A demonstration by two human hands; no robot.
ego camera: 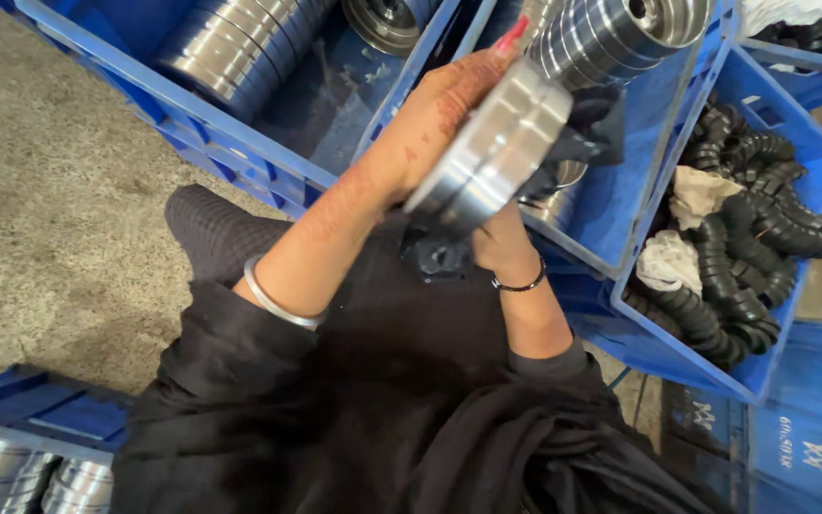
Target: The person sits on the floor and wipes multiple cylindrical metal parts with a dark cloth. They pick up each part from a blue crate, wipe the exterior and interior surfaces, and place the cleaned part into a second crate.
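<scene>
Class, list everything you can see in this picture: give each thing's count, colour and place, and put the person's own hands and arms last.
metal disc: one, silver, held up at the centre
metal disc stacks: several, silver, in the upper crates; more at lower left
crates: several, blue, across the top, right and lower left
ribbed rubber rings: many, black, in the right crate
rags: two, off-white, among the rings
floor: grey, rough, at left
bangle: one, silver, left wrist
bracelet: one, black, right wrist
left hand: grips the disc from behind
right hand: under the disc, mostly hidden
</scene>
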